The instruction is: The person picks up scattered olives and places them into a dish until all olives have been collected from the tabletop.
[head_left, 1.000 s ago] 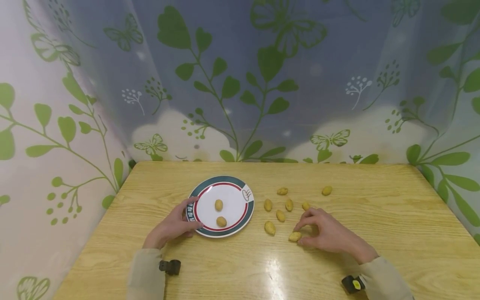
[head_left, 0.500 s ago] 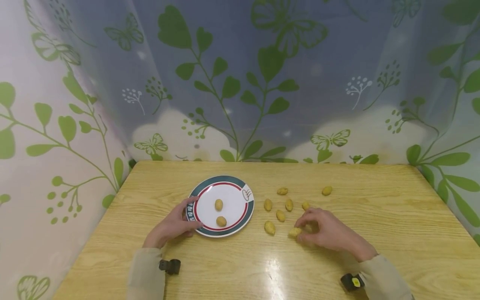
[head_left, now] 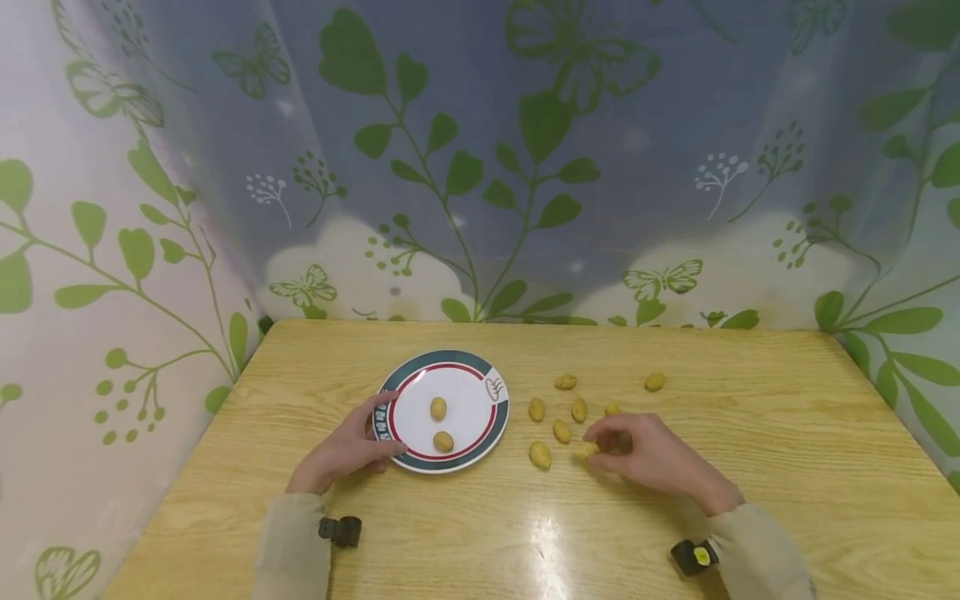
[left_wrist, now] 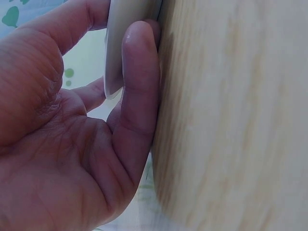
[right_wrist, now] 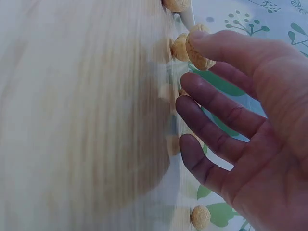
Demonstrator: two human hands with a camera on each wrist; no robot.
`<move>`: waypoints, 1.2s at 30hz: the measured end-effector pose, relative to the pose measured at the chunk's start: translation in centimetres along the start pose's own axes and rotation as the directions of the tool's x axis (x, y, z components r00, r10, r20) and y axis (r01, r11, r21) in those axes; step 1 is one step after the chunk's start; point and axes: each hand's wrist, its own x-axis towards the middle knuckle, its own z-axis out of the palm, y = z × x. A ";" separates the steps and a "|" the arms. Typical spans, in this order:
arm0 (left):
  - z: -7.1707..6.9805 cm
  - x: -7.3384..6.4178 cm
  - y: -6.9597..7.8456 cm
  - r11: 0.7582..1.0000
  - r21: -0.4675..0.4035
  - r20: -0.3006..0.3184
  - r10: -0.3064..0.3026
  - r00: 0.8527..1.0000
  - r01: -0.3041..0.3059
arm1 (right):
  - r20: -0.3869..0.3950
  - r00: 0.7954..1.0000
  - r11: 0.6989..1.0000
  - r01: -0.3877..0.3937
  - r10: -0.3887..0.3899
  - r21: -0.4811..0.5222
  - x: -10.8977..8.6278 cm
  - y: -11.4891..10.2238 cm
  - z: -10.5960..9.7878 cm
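Observation:
A white plate (head_left: pixel 465 409) with a green and red border lies left of centre. My left hand (head_left: pixel 347 446) grips its left rim, and in the left wrist view the curled fingers lie against the edge and underside of the plate (left_wrist: pixel 115 62). Two walnut-like tan ovals (head_left: pixel 443 442) sit on the plate. My right hand (head_left: pixel 656 458) pinches a walnut (head_left: pixel 585 450) between thumb and forefinger. The right wrist view shows this held walnut (right_wrist: pixel 199 48) raised beside the table surface, with the other fingers spread loosely.
Several more walnuts (head_left: pixel 540 455) are scattered between the plate and my right hand. One walnut (head_left: pixel 655 381) lies apart at the back right. The wooden table (head_left: pixel 450 533) meets a leaf-patterned curtain (head_left: pixel 480 208) behind and at both sides.
My right hand has closed thumb and forefinger on the walnut, lifted it, and moved slightly left and toward the back. The left hand stays on the plate.

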 end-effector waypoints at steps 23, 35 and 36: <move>0.0 0.1 0.0 1.000 0.006 0.002 0.004 1.000 -0.004 | -0.067 0.998 0.999 0.025 -0.022 0.033 3.0 -1.9 1.1; 0.0 0.1 0.0 1.000 0.013 0.002 -0.011 1.000 0.011 | -0.091 0.994 0.995 0.073 -0.067 0.065 5.5 -3.2 1.5; 0.0 0.1 0.0 1.000 0.011 0.002 -0.013 1.000 0.013 | -0.092 0.993 0.995 0.081 -0.075 0.065 5.7 -3.3 1.6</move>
